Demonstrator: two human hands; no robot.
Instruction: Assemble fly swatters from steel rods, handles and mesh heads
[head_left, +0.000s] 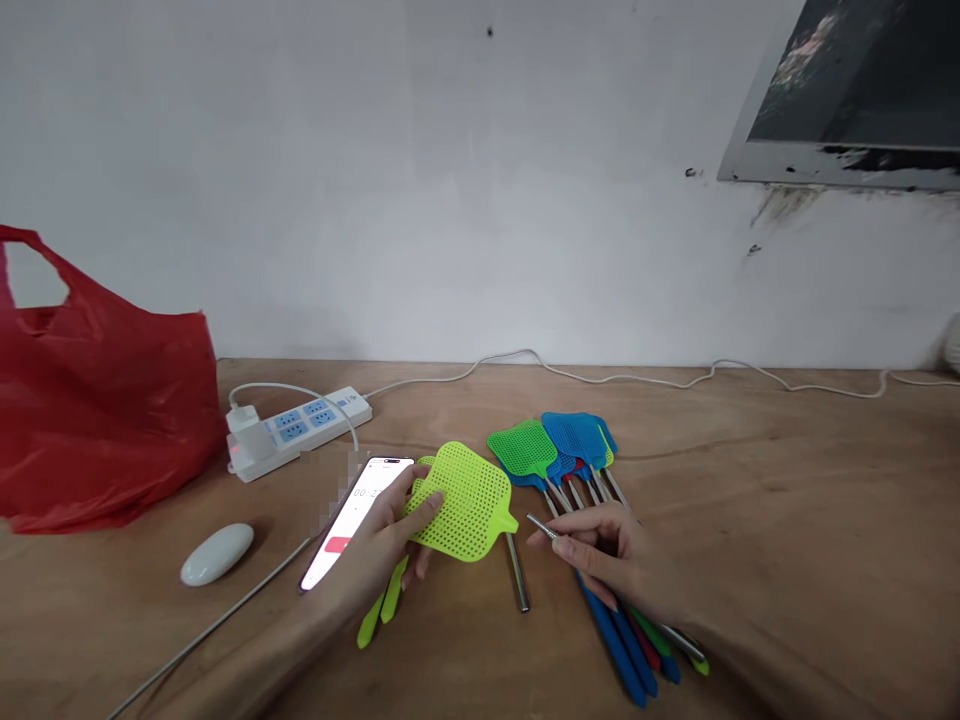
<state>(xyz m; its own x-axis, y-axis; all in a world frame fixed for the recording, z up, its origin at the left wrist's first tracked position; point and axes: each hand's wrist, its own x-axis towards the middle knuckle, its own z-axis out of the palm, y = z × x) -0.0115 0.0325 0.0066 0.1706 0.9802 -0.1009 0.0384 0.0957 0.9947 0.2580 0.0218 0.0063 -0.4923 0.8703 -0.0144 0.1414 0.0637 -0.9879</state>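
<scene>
My left hand [396,515] pinches a lime-green fly swatter head [469,505] by its left edge, the neck pointing right. A similar lime piece shows partly behind it. My right hand [611,548] grips a thin metal rod [541,526] between thumb and fingers, its tip a short gap from the neck. Below the head, another metal rod [517,575] slants down to the table, its upper end hidden. Two lime handles [384,600] lie under my left hand. Beneath my right hand is a pile of swatters with green [525,447] and blue heads [574,435] and coloured handles [619,640].
A lit phone [349,530] lies beside my left forearm. Farther left are a white oval object [217,554], a power strip [300,430] with a plugged-in charger, and a red plastic bag [105,400]. A white cord [622,378] runs along the wall.
</scene>
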